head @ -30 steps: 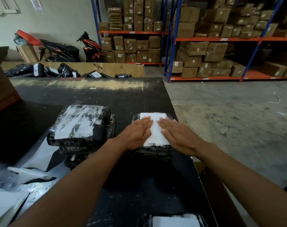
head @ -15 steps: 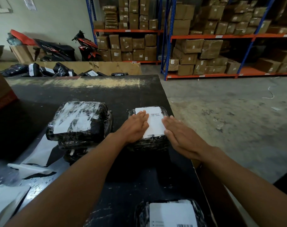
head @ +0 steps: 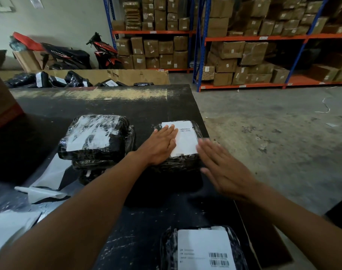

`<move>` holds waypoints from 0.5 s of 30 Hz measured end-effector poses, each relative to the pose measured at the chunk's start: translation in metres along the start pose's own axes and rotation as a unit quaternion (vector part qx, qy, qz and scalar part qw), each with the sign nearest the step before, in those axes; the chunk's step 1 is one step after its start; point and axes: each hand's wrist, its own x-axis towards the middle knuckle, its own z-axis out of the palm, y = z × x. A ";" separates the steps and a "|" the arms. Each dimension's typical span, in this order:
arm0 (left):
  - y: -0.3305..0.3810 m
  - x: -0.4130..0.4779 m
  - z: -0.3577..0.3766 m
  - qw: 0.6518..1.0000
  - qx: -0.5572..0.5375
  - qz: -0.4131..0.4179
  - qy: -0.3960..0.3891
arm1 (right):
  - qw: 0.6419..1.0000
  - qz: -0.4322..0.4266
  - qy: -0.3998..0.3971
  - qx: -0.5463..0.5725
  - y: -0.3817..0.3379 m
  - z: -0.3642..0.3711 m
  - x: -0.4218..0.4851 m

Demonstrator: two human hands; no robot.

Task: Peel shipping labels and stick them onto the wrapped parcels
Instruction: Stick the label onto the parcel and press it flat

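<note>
A black wrapped parcel [head: 183,162] lies near the right edge of the dark table [head: 111,106], with a white shipping label [head: 185,140] on its top. My left hand [head: 160,145] lies flat on the label's left side, fingers together. My right hand [head: 222,168] hovers flat and blurred just right of the label, off the parcel's right edge, holding nothing. A stack of black parcels [head: 96,139] with a wrinkled white label sits to the left. Another labelled parcel [head: 203,250] lies at the near edge.
White label backing sheets [head: 47,184] litter the table's left side. A brown carton [head: 2,102] stands at far left. Beyond the table lie several black parcels [head: 55,79] in a cardboard bin, motorbikes [head: 104,51], and blue-orange racks [head: 263,38] of boxes. Bare concrete floor is to the right.
My right hand has slid off the label to the right and toward me. My left hand stays pressed on the label's left side. More of the barcode now shows.
</note>
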 end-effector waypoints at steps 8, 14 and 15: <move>-0.002 -0.002 0.002 1.000 -0.009 -0.002 0.011 | 0.997 -0.051 -0.062 0.003 0.001 0.015 -0.007; 0.001 0.000 0.005 1.000 0.004 -0.011 0.012 | 0.980 0.052 0.012 0.192 -0.002 -0.018 0.024; 0.000 0.000 0.005 1.000 0.004 -0.012 0.011 | 0.976 0.066 0.005 0.205 -0.003 -0.020 0.034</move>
